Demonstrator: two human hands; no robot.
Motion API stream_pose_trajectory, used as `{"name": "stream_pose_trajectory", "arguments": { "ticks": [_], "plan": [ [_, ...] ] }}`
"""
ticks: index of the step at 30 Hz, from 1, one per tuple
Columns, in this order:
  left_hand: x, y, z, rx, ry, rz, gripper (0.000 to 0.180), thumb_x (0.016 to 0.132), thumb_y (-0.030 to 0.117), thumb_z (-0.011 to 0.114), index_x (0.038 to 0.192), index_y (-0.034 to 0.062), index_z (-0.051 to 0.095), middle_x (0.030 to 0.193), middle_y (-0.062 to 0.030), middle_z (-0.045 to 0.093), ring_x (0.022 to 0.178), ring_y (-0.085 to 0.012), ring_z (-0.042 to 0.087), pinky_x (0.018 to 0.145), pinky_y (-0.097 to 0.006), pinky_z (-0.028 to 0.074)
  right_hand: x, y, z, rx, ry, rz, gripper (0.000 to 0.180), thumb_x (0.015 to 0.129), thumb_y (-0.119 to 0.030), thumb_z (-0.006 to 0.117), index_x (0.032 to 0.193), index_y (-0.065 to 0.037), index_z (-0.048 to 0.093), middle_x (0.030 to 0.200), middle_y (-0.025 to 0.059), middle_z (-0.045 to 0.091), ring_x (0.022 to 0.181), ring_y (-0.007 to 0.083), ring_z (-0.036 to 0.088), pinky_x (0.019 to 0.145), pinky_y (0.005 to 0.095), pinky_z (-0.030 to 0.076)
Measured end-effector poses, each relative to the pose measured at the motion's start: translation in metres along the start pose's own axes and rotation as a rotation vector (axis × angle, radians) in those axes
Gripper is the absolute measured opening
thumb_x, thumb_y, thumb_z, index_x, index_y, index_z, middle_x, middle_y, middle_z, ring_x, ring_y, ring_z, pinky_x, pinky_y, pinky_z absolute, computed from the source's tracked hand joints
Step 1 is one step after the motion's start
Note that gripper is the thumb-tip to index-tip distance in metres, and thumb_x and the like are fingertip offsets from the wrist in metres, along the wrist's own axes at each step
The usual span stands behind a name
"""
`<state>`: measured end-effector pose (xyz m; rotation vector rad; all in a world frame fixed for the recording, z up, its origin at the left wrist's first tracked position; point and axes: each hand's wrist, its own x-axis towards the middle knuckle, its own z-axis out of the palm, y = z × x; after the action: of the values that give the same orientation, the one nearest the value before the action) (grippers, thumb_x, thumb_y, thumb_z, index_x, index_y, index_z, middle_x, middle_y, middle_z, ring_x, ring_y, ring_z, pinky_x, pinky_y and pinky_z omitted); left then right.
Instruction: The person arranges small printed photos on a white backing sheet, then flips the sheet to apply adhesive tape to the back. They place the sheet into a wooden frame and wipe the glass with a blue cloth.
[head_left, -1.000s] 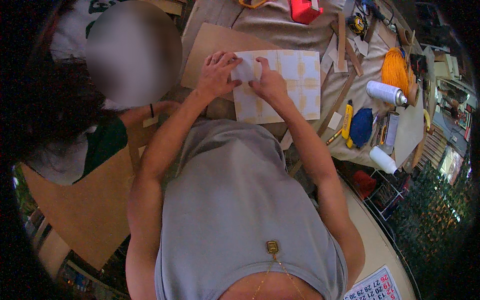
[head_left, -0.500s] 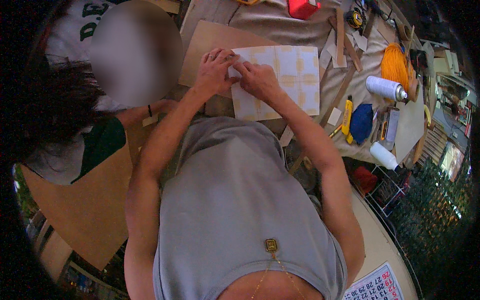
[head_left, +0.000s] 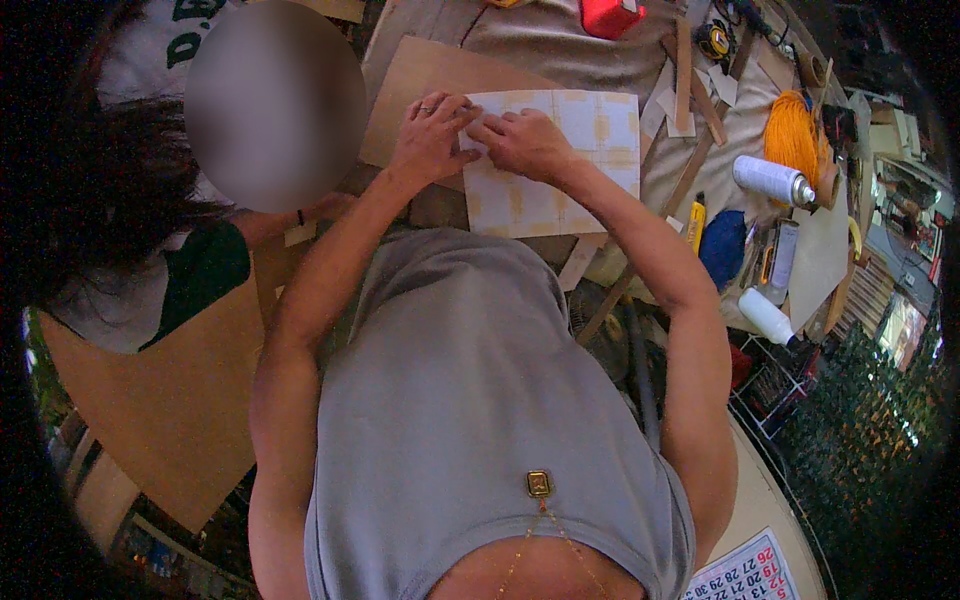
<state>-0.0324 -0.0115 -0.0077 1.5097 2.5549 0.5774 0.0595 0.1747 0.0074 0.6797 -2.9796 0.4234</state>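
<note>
A white sheet [head_left: 545, 205] with a grid of yellowish tape-like strips lies over a brown board [head_left: 400, 75]. My left hand [head_left: 435, 138] rests at the sheet's upper left edge, fingers extended and thumb apart. Close against it, my right hand [head_left: 525, 145] is closed, its curled fingertips at the same edge. Whatever may be between those fingers is hidden.
To the right lie orange cord [head_left: 790, 135], a spray can [head_left: 772, 180], a yellow cutter [head_left: 696, 222], a blue object [head_left: 722, 248], a white bottle [head_left: 767, 316] and wood strips [head_left: 683, 75]. A tape measure [head_left: 713, 40] sits farther back. Another person's arm [head_left: 275, 225] is at left.
My right hand has turned, its fingers curling in more, and the right elbow has swung outward. The left hand stays at the sheet's edge.
</note>
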Motion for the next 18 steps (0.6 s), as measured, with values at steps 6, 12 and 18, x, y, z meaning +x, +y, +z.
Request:
{"name": "stream_pose_trajectory", "arguments": {
  "ticks": [6,12,18],
  "plan": [
    [0.001,0.003,-0.008,0.016,-0.038,0.016,0.061,0.066,0.037,0.074,0.123,0.0197,0.059,0.127,0.0004,0.048,0.125,-0.0254,0.041,0.102,-0.045,0.033,-0.007,0.008,-0.005,0.043,-0.025,-0.016,0.039,0.081,-0.022,0.059,0.119,-0.017,0.050,0.117,0.0083,0.059,0.081,0.0243,0.065,0.059,0.0403,0.051],
    [0.003,-0.004,-0.001,-0.021,-0.029,0.033,0.058,0.064,0.033,0.073,0.120,0.0204,0.061,0.126,-0.0005,0.049,0.125,-0.0260,0.041,0.102,-0.045,0.034,0.013,-0.005,0.003,0.083,0.089,-0.079,0.042,0.079,-0.022,0.062,0.119,-0.017,0.049,0.112,0.0080,0.062,0.083,0.0253,0.066,0.059,0.0403,0.052],
    [0.004,-0.001,-0.004,0.000,-0.055,0.015,0.059,0.064,0.031,0.074,0.120,0.0205,0.060,0.125,-0.0007,0.050,0.124,-0.0262,0.041,0.102,-0.046,0.033,-0.008,0.010,-0.011,0.121,-0.041,0.027,0.039,0.078,-0.021,0.063,0.115,-0.015,0.052,0.105,0.0075,0.063,0.086,0.0261,0.066,0.062,0.0416,0.053]
  ]
}}
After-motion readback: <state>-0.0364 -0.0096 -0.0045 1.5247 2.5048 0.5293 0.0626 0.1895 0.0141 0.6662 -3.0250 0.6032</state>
